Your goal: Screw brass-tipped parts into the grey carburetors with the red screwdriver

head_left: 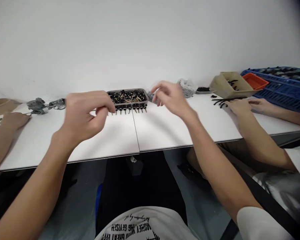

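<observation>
My left hand [83,111] is raised above the white table, thumb and forefinger pinched together; whatever they may hold does not show. Just beyond it lies a metal tray [147,98] heaped with small black parts that have brass-coloured pins. Along the tray's near side stands a row of the same parts [125,109], pins toward me, partly hidden behind my left hand. My right hand [168,96] hovers right of the tray, its fingers loosely bent and apart, with nothing visible in them. Behind it are clear plastic bags of small grey parts [186,88].
Co-workers' hands are close on both sides: one hand [13,120] at left, two hands [240,106] at right by black strips. Further right stand a beige bin [240,93], an orange tray [256,81] and a blue crate [285,93]. Grey cabled parts [37,105] lie left.
</observation>
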`<state>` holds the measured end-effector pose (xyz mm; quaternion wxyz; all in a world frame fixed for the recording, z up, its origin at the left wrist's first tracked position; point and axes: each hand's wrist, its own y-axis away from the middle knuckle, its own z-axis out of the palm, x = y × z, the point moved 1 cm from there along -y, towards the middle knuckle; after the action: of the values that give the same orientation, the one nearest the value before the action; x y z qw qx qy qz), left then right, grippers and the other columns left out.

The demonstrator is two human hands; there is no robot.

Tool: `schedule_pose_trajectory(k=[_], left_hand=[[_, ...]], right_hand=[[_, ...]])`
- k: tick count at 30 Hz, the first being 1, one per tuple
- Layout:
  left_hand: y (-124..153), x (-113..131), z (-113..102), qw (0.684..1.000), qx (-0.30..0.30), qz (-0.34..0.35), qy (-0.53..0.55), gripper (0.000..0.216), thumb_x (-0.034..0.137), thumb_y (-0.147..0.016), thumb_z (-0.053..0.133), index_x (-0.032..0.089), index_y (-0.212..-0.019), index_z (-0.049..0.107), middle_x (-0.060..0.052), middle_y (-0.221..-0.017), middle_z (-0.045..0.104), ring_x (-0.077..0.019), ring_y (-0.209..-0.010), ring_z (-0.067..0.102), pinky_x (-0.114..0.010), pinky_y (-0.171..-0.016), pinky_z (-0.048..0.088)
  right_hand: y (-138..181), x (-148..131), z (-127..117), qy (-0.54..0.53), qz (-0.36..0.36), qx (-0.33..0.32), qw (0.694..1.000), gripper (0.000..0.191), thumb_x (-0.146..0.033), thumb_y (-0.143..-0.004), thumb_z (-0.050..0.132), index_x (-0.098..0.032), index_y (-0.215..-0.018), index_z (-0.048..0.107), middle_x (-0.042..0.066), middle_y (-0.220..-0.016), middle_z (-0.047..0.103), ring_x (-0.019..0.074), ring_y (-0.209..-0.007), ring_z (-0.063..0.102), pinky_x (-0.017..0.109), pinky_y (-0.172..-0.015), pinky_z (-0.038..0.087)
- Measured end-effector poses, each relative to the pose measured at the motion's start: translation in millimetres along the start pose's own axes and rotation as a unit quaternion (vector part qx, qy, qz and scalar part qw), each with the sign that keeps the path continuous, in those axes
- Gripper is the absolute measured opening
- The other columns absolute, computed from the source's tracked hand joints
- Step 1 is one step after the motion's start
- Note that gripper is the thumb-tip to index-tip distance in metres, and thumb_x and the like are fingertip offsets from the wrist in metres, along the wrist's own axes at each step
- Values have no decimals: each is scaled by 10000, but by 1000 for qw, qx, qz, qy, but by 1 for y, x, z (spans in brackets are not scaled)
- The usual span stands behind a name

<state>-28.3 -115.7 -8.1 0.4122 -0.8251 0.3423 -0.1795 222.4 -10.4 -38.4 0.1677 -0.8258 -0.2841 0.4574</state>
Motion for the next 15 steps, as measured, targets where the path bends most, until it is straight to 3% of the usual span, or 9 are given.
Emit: schedule_pose_trajectory(k=[4,8,12,15], left_hand=[[-15,-37,54,994,-106,8,27,268,68,-720,358,168,-607,580,27,-585,575,-99,-574,565,-227,-549,393],[-13,-68,87,983,-178,7,42,236,76,-682,356,161,-612,564,12,-576,576,-109,-537,516,-235,-538,369],[1,-106,118,977,-192,-47,73,231,68,-706,371,156,-627,570,-2,-605,604,-111,-560,525,-232,-570,392],[21,-135,147,982,-169,-68,58,237,60,-743,376,156,-648,570,-20,-644,620,-120,-583,536,-235,-579,404]], right_hand=[[-26,75,60,95,15,-140,986,262,-141,-941,368,-133,-1077,593,42,-838,616,136,-703,541,313,-702,447],[-33,111,106,175,-43,-205,962,295,-211,-960,378,-164,-1195,549,78,-997,565,190,-908,534,346,-862,412],[-37,124,131,235,-91,-205,946,287,-209,-961,378,-181,-1171,571,85,-1009,542,207,-930,515,340,-852,400],[-37,131,139,249,-134,-176,943,260,-220,-968,393,-167,-1118,598,105,-1045,558,225,-986,488,365,-896,381]])
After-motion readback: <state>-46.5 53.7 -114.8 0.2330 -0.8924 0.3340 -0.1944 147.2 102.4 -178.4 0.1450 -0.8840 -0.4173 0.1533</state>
